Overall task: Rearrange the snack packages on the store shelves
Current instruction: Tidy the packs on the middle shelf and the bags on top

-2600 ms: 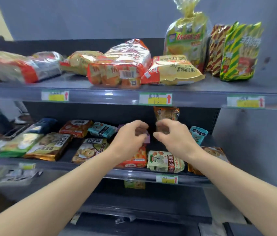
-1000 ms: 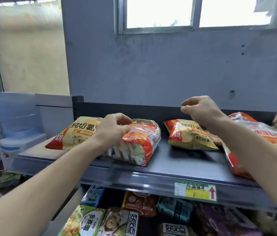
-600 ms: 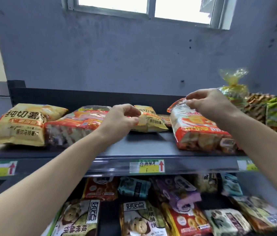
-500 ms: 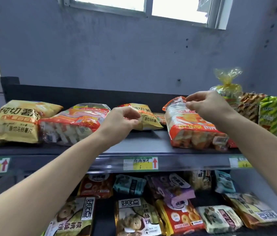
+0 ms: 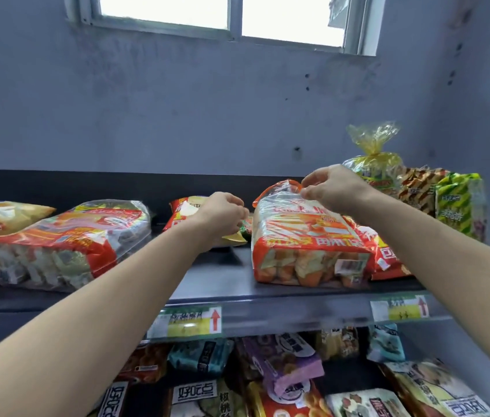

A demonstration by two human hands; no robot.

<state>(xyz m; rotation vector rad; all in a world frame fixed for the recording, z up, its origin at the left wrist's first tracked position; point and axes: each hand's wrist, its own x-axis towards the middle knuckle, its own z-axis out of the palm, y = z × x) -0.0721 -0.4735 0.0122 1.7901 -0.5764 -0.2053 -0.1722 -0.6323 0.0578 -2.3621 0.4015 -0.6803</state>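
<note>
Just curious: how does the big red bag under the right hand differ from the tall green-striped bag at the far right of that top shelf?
The red bag lies flat, while the green-striped bag stands upright. The right hand pinches the red bag's top edge; the green-striped bag is untouched. The red bag is partly clear; the green-striped bag is opaque. Both sit on the top shelf.

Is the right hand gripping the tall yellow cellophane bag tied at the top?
No, the right hand pinches the top edge of the clear red-printed biscuit pack; the yellow cellophane bag stands untouched behind it.
</note>
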